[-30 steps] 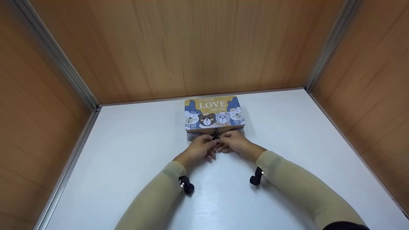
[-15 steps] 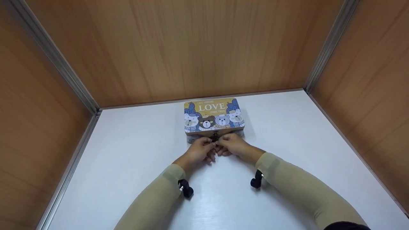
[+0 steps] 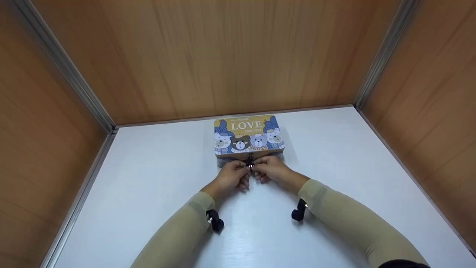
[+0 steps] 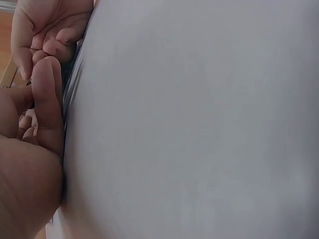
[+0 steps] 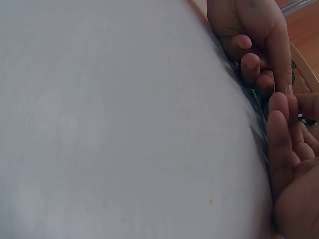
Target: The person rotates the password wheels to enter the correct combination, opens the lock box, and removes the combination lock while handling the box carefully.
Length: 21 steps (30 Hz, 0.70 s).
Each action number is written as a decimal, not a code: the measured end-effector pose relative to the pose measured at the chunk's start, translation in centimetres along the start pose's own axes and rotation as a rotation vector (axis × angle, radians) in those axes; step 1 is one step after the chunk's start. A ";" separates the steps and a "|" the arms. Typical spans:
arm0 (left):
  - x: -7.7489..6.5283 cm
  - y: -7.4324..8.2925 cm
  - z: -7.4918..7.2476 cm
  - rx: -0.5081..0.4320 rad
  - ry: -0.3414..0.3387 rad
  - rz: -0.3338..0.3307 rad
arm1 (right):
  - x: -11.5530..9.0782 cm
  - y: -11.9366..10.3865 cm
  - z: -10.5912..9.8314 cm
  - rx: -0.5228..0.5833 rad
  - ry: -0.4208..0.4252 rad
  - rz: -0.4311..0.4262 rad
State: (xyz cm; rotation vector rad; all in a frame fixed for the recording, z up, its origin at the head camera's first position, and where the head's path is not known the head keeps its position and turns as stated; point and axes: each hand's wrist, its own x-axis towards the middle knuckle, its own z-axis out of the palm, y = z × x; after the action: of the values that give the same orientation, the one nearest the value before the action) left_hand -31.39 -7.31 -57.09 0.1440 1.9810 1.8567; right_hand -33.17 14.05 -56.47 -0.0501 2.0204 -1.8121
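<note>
Left hand: thumb and finger pinch the clasp from 8 o'clock; best as a steady anchor.
Bear-print box: beyond the hands at 12 o'clock, lid closed; avoid shoving it.
Clasp: box's 6 o'clock side; ease, don't force.
Right hand: pinches the clasp from 4 o'clock; small movements should suit.

The box lid reads "LOVE" between smaller, blurred lines.
</note>
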 end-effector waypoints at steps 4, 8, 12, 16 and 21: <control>0.0 -0.2 0.1 0.013 -0.005 -0.002 | -0.3 -0.1 0.5 -0.024 0.028 -0.002; 0.1 -0.1 0.1 0.025 -0.005 0.019 | -0.2 -0.2 0.5 -0.038 0.038 -0.001; 0.1 0.0 -0.1 0.034 -0.011 0.013 | 0.0 -0.3 0.4 -0.064 0.013 0.001; -0.1 0.1 -0.1 0.036 -0.013 0.001 | -0.1 -0.4 0.4 -0.100 -0.014 0.000; -0.1 0.2 0.1 0.039 -0.015 0.004 | -0.1 -0.5 0.4 -0.111 -0.011 0.011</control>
State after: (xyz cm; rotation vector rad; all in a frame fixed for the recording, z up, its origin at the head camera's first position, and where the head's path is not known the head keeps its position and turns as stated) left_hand -31.30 -7.28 -56.83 0.1728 2.0090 1.8157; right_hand -33.05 13.68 -55.96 -0.0809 2.1078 -1.6877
